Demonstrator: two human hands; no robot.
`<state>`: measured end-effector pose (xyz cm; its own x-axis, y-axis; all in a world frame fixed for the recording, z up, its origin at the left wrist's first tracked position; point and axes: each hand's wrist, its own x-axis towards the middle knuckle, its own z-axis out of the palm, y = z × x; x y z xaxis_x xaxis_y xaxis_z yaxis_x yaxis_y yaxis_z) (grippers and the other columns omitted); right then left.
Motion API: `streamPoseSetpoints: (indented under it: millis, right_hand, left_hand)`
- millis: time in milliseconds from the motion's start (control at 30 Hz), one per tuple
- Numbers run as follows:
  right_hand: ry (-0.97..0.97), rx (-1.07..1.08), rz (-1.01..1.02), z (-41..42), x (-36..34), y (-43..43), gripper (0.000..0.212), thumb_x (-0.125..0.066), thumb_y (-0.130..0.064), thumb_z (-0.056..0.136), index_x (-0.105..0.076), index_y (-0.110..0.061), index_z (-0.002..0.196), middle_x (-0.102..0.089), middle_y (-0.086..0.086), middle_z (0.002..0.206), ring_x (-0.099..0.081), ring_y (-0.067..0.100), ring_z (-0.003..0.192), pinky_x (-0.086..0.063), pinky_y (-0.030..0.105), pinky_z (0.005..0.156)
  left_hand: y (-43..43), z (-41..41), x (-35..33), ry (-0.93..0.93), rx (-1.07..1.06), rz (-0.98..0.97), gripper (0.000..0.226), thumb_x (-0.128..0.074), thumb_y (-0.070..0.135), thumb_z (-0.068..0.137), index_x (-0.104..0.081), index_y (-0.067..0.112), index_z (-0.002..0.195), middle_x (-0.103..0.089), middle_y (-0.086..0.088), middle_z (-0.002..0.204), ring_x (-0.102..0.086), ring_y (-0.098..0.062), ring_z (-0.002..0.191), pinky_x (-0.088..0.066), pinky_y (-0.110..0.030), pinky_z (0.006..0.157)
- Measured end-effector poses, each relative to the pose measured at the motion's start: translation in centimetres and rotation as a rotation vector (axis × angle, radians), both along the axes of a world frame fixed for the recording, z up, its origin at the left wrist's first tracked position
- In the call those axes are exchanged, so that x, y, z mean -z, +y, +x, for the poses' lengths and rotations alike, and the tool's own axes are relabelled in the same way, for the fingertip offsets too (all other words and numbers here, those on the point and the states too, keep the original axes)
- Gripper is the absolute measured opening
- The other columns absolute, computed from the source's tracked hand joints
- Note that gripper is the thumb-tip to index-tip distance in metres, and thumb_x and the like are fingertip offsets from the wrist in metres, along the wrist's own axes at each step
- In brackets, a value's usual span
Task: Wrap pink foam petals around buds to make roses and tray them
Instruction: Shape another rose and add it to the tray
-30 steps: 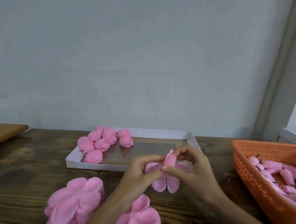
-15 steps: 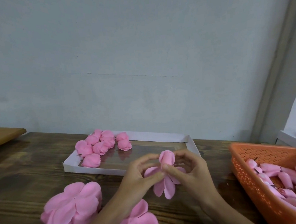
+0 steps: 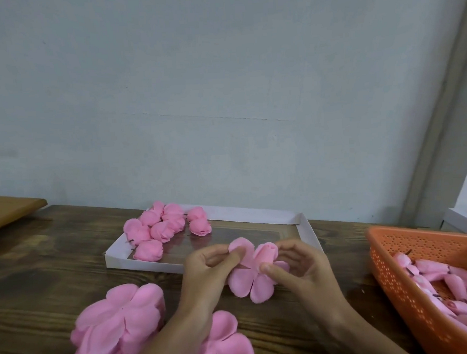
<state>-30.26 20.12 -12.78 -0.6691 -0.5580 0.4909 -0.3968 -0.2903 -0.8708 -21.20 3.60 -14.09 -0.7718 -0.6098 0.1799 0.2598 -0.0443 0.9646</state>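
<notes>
Both hands hold a half-wrapped pink foam rose [image 3: 256, 274] above the table, just in front of the white tray [image 3: 308, 228]. My left hand [image 3: 205, 271] pinches one raised petal at the rose's upper left. My right hand [image 3: 300, 265] grips the bud and the wrapped petals with thumb in front and fingers curled behind. Two loose petals hang down below. Several finished roses [image 3: 161, 227] lie in the tray's left end.
A stack of flat pink petal sheets [image 3: 118, 326] lies at the front left, and another pile of petal sheets [image 3: 226, 344] sits under my left forearm. An orange perforated basket [image 3: 391, 274] of pink buds stands at the right. The wall runs close behind the tray.
My left hand has lifted one petal up and away to the left of the bud, and the rose now sits a little lower and to the right.
</notes>
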Motion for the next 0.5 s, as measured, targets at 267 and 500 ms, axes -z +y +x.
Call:
streamPoseSetpoints:
  millis: [267,500]
  right_hand:
    - [0.016,-0.060,0.028,0.8,-0.5,0.1,0.021,-0.086,-0.006,0.080,-0.076,-0.010,0.097,-0.080,0.009,0.105,-0.078,0.025,0.098,-0.062,0.033,0.083]
    - [-0.029,-0.041,0.012,0.8,-0.9,0.1,0.018,-0.085,-0.004,0.080,-0.075,-0.008,0.095,-0.077,0.004,0.116,-0.078,0.024,0.099,-0.063,0.032,0.079]
  left_hand:
    - [1.1,0.6,-0.8,0.143,-0.031,-0.154,0.010,-0.082,0.031,0.077,-0.084,0.023,0.083,-0.080,-0.003,0.084,-0.076,-0.015,0.081,-0.056,-0.019,0.067]
    - [1.5,0.7,-1.1,0.243,0.057,-0.230,0.018,-0.077,0.030,0.083,-0.086,0.019,0.094,-0.082,-0.005,0.093,-0.078,-0.021,0.089,-0.058,-0.023,0.075]
